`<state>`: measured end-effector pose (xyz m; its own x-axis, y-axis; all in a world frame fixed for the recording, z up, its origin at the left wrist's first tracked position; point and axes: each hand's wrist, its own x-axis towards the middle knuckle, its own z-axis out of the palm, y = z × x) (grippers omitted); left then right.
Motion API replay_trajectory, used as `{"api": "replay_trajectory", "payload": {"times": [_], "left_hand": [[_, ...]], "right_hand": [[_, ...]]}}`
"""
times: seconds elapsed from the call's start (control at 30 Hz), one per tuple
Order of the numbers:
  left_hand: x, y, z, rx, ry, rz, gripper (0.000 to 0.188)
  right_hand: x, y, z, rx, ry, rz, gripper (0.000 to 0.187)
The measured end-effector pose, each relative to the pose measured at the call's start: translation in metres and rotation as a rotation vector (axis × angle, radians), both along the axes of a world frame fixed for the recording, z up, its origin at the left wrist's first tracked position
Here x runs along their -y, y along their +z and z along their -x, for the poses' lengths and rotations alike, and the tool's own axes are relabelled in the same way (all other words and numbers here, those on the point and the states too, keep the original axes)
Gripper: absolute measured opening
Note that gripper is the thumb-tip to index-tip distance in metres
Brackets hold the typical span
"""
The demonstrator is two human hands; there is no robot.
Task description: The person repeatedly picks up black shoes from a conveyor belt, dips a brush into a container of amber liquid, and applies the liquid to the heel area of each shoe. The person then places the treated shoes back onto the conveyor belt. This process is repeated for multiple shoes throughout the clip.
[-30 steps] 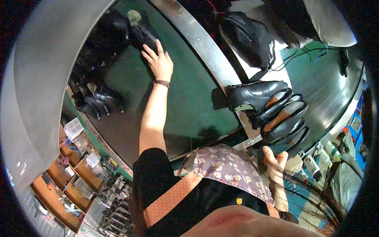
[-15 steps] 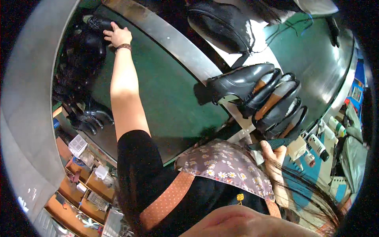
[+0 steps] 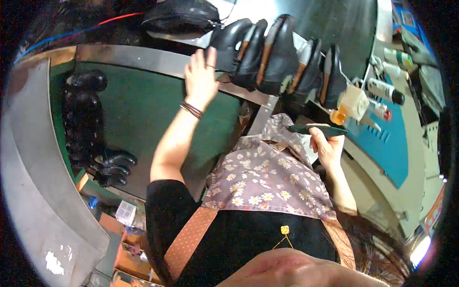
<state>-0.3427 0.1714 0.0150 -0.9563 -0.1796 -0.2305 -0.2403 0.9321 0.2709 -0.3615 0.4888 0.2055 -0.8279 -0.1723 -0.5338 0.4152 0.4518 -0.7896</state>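
My left hand [image 3: 200, 83] reaches over the metal rail with its fingers stretched out. The fingertips overlap the nearest black leather shoe [image 3: 227, 45] of a row; whether they press on it I cannot tell. Right of it stand several more black shoes, one a tall one [image 3: 282, 60], with brown showing in the gaps. By the apron my right hand [image 3: 328, 147] pinches a thin, dark green, insole-shaped piece [image 3: 313, 129] between thumb and fingers. Some pale material hangs below that hand, partly hidden.
A green belt [image 3: 158, 115] runs under my left arm, with several black shoes [image 3: 86, 110] bunched at its left end. The metal rail [image 3: 138, 58] borders it. Bottles [image 3: 382, 90] and a cream block [image 3: 354, 101] stand at the right. A larger black shoe [image 3: 184, 18] lies behind.
My left hand has come back from the bunched shoes at the far left to the row by the rail. My right hand still holds the green piece, now lying flatter. The whole view has turned.
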Motion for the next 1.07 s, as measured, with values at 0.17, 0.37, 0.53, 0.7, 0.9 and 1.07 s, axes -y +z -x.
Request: {"api": "replay_trajectory", "payload": {"times": [0.17,0.37,0.53,0.7,0.9,1.07], "left_hand": [[0.026,-0.012,0.015,0.146,0.039,0.211,0.124],[0.060,-0.043,-0.008,-0.077,0.323,-0.180,0.093],[0.030,-0.071,-0.117,-0.134,0.855,-1.108,0.056],[-0.081,-0.055,-0.172,-0.141,1.389,-1.579,0.032],[-0.107,-0.086,-0.197,0.055,1.407,-1.535,0.065],[-0.082,-0.077,-0.204,0.050,1.408,-1.208,0.076]], "right_hand": [[-0.026,-0.021,-0.016,-0.005,-0.196,0.036,0.020],[-0.053,-0.058,-0.020,-0.113,-0.335,0.164,0.025],[-0.085,-0.109,-0.024,-0.175,-0.371,0.102,0.028],[-0.092,-0.156,-0.017,-0.126,-0.537,0.200,0.028],[-0.096,-0.195,-0.005,-0.178,-0.501,0.072,0.029],[-0.099,-0.213,0.000,-0.148,-0.476,-0.036,0.032]]}}
